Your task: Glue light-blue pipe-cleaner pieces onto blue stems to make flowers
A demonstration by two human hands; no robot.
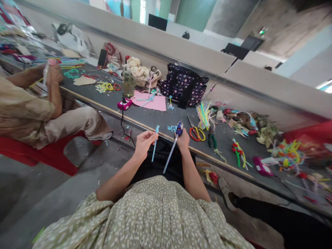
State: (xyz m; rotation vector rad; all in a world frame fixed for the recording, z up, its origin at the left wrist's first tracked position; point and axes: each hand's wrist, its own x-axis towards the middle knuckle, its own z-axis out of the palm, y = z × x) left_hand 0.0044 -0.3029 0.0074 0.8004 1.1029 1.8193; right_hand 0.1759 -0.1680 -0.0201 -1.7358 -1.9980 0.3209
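Note:
My left hand (145,143) pinches a light blue pipe cleaner (154,152) between thumb and fingers. Its top is bent or bunched, and its straight stem hangs down over my lap. My right hand (184,140) is wrapped around a blue hot glue gun (179,128) at the table's front edge. A long translucent glue stick (170,155) juts from the back of the gun toward me. Small blue clippings (171,128) lie just left of the gun. To its right are scissors (197,134) with red and yellow handles.
Dark green pliers (212,138) and a bundle of pipe cleaners (204,116) lie to the right. Behind stand a dotted bag (185,83), a pink sheet (155,103) and a jar of liquid (128,84). A co-worker (28,93) sits at left.

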